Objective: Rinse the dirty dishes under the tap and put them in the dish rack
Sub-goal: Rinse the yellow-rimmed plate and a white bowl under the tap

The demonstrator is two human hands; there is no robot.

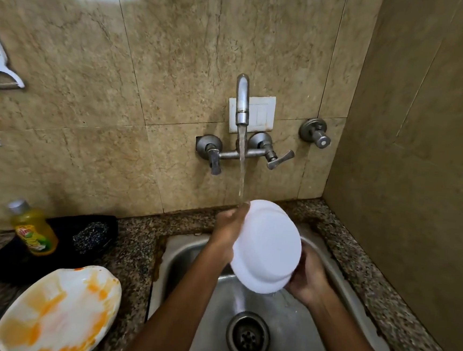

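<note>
Two bare forearms enter from the bottom edge, no sleeve visible on either up to the frame's limit. Left hand [230,228] and right hand [309,280]: no rings, no watch or band at the wrists, no gloves (fingers partly hidden, nails not discernible). Surfaces look wet, slightly blurred.

Single head-worn wide-angle view, looking forward and steeply down from close range onto the sink [181,257], facing the tiled wall [156,56] behind.
</note>
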